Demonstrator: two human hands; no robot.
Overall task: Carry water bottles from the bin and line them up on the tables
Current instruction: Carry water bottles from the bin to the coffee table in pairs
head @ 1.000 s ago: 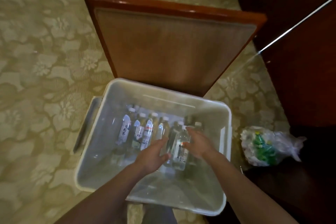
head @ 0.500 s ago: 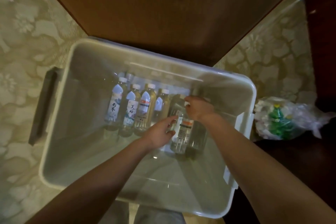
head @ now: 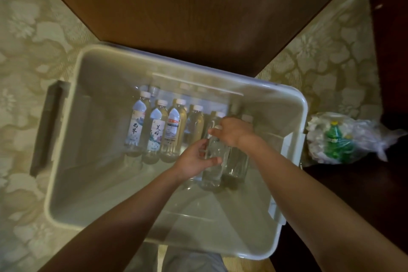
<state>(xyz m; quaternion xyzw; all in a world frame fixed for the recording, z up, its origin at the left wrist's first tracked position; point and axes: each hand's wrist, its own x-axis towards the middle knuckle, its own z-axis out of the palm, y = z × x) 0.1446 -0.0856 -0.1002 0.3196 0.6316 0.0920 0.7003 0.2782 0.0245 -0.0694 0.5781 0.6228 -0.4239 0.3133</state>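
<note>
while both arms reach down into the bin, a pale translucent plastic tub with rounded corners and a dark grey handle on its 9 o'clock side, the left hand wraps its fingers and thumb round the body of a clear bottle near the middle of the bin. the right hand is curled over the bottle tops just toward 1 o'clock of it, fingertips at that bottle's white cap; whether it grips this bottle or the darker-looking neighbour i cannot tell. toward 10 o'clock of the hands a row of white-capped water bottles lies side by side against the far wall. the first labelled bottle carries brushed characters that look like 无界 on a white and blue label, the second labelled bottle reads 美好, and the third labelled bottle has a white label with a red band (its small print is too fine to read). the rest of the row shows bare, smooth plastic. a dark wooden table with visible grain fills 12 o'clock. at 3 o'clock a crinkled clear plastic bag holds green bottles. a beige floral carpet lies under the bin.
</note>
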